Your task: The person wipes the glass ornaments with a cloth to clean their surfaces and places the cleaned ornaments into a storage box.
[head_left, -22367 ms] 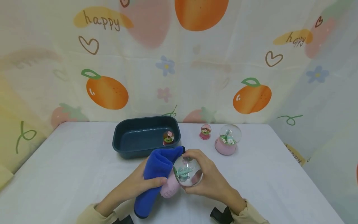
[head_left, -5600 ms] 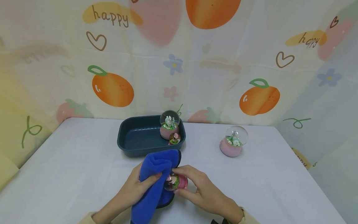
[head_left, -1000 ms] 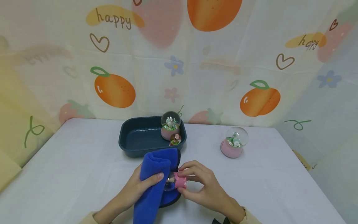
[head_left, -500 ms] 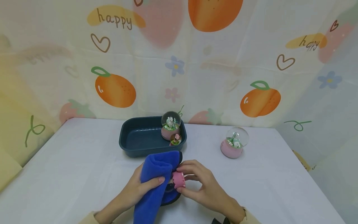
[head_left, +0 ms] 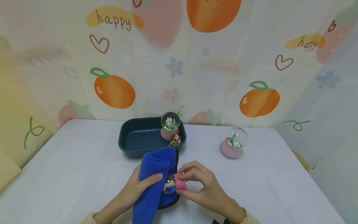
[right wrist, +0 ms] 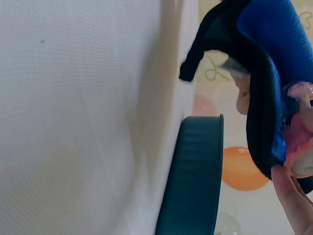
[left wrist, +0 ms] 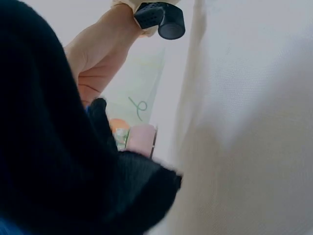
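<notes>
Miniature pink snow globe (head_left: 176, 183): I see the right hand (head_left: 200, 184) pinching it, the left hand (head_left: 137, 188) gripping a blue cloth (head_left: 155, 165).

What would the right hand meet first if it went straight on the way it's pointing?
Probably the blue cloth in the left hand; the small globe pinched by the right hand seems to touch it, though depth is unclear.

Head cam's a bit dim but pretty even, though the backdrop (head_left: 207, 104) goes greyish past the far right corner of the table (head_left: 265, 186). Left wrist cam's rougher: the cloth (left wrist: 112, 196) is a fuzzy, near-black blob, with soft shadows alongside.
</notes>
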`<state>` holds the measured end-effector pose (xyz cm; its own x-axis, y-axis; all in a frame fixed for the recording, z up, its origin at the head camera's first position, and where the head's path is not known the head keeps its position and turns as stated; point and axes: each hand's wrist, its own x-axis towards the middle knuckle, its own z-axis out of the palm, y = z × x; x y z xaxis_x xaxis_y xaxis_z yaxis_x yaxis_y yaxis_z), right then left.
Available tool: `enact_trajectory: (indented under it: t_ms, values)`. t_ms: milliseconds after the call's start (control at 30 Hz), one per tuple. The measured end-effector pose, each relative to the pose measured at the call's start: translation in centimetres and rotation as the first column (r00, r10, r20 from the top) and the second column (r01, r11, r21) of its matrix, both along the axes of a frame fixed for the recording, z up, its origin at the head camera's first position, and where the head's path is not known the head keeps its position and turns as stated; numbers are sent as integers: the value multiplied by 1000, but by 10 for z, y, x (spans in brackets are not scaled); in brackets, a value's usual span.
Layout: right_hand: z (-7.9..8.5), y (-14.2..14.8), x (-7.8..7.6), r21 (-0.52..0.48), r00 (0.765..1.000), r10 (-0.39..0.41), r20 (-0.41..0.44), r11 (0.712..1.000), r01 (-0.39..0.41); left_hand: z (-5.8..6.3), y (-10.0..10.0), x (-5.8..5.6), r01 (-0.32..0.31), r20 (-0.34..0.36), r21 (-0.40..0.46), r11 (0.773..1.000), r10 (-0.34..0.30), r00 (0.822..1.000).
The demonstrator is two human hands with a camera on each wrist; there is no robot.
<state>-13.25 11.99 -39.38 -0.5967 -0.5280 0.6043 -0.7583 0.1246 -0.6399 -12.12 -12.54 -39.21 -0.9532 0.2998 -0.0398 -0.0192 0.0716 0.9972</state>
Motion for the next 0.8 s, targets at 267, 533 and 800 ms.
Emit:
enact_trajectory:
  t_ms: [267, 533, 800]
  values:
    - [-1, -1, -1, -11, 989, -27, -146, 1000, 26, -3, -4, -1, 159, 78, 35, 987, -161, 984]
    - [-3, -1, -1, -28, 986, 3, -169, 1000, -8, 0, -3, 0, 76, -38, -15, 997, -76, 996]
    - [-1, -1, -1, -31, 984, 20, -177, 999, -26, -1, -4, 0, 102, 102, 40, 994, -106, 989]
